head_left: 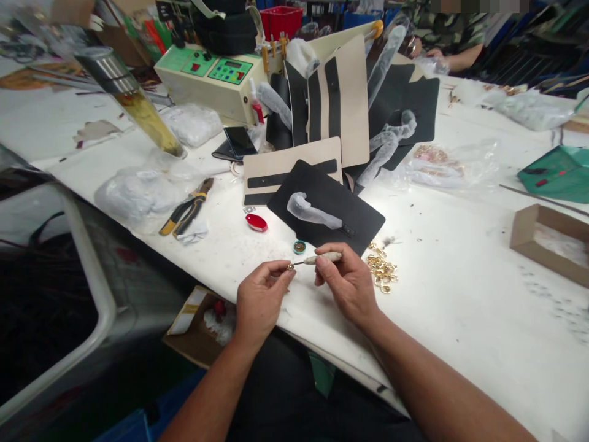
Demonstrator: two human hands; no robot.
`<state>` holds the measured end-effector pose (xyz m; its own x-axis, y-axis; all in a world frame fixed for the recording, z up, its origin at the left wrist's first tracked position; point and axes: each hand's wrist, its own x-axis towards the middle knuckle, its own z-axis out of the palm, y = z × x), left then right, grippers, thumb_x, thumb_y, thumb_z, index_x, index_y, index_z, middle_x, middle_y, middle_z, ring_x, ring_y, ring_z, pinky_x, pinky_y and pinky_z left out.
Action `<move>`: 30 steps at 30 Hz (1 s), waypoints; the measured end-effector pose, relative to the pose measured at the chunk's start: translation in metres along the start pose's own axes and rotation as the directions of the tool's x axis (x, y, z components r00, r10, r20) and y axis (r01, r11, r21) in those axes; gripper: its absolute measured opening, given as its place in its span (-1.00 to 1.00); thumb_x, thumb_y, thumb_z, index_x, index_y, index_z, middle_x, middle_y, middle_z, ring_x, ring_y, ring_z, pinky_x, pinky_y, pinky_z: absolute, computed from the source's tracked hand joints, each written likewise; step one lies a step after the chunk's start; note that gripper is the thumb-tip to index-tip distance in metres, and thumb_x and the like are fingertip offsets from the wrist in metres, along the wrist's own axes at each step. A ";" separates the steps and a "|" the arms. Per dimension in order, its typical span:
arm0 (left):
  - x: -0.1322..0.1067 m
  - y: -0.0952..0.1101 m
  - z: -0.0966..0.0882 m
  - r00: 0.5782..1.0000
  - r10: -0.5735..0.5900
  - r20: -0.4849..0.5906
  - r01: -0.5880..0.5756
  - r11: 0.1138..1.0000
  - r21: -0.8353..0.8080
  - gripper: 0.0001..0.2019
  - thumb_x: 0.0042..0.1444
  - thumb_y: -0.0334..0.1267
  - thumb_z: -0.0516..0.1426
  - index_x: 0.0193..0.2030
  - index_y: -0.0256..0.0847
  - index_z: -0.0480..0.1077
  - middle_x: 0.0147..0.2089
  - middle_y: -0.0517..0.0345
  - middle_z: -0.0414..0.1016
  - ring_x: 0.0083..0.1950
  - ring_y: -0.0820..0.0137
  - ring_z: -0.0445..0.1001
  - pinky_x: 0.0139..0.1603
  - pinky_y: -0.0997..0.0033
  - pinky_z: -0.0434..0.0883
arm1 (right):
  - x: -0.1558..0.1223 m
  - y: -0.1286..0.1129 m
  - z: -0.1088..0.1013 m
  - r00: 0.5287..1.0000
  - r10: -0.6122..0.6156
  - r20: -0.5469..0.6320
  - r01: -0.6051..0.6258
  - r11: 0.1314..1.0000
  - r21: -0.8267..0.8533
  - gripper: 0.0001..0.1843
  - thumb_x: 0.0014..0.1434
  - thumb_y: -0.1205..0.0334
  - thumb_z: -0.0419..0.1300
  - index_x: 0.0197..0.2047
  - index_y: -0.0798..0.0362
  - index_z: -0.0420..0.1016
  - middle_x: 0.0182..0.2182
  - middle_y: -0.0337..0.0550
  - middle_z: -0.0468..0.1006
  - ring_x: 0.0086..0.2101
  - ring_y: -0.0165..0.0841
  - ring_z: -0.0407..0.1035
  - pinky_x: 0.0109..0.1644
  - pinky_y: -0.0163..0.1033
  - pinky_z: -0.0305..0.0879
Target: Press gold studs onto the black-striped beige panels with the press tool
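Between thumb and forefinger, my left hand (263, 296) pinches a small gold metal fitting (291, 267) just over the table's near edge. My right hand (348, 281) grips a thin tool with a pale handle (326, 258), like a small screwdriver; its dark tip reaches the fitting. Just beyond the tool sits a small round teal cap (299, 247) with something dark inside. A pile of gold metal fittings (381, 270) lies right of my right hand. Behind the cap, a black panel (322, 202) carries a strip wrapped in white plastic. A red oval object (256, 223) lies to its left.
Pliers (188, 209) and a plastic bag (138, 193) lie on the left. A glass bottle (133, 104) stands beside a green-fronted machine (211, 80). More panels (340, 101) lean at the back. A cardboard tray (550, 242) is at right. Across the table sits another person (446, 37).
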<state>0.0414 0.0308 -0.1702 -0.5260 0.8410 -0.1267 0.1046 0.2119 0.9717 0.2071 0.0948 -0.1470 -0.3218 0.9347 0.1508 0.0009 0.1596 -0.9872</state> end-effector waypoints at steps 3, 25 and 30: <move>-0.001 -0.001 0.000 1.000 0.008 0.003 -0.008 1.000 0.027 -0.72 0.08 -0.08 0.38 -0.12 -0.17 0.65 -0.26 0.16 0.68 -0.41 0.45 0.52 -0.35 0.45 0.51 | 0.000 0.000 0.001 1.000 -0.004 0.021 0.006 0.998 -0.063 -0.75 0.38 0.01 0.25 -0.07 0.01 0.52 -0.39 -0.25 0.60 -0.48 -0.41 0.47 -0.35 -0.28 0.42; -0.002 0.004 -0.009 0.986 0.163 -0.033 -0.149 0.954 0.260 -0.80 0.23 -0.10 0.27 -0.10 -0.10 0.66 -0.19 0.14 0.69 -0.35 0.38 0.55 -0.29 0.37 0.50 | 0.011 0.000 -0.012 0.995 -0.092 -0.036 0.077 0.953 -0.294 -0.82 0.33 0.13 0.20 -0.11 0.00 0.58 -0.33 -0.19 0.66 -0.40 -0.34 0.52 -0.25 -0.25 0.43; 0.016 -0.001 -0.036 0.893 0.449 0.015 -0.371 0.719 0.588 -0.85 0.29 -0.19 0.22 -0.14 -0.11 0.64 -0.13 0.09 0.68 -0.13 0.21 0.56 0.03 0.16 0.48 | 0.016 0.009 -0.012 0.984 -0.177 0.034 0.173 0.870 -0.461 -0.83 0.32 0.24 0.21 -0.11 -0.03 0.65 -0.15 -0.17 0.72 -0.29 -0.31 0.56 -0.14 -0.23 0.44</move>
<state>0.0023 0.0263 -0.1659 -0.4104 0.8539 0.3200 0.7665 0.1329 0.6283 0.2135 0.1154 -0.1526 -0.3490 0.8803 0.3214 0.3818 0.4468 -0.8091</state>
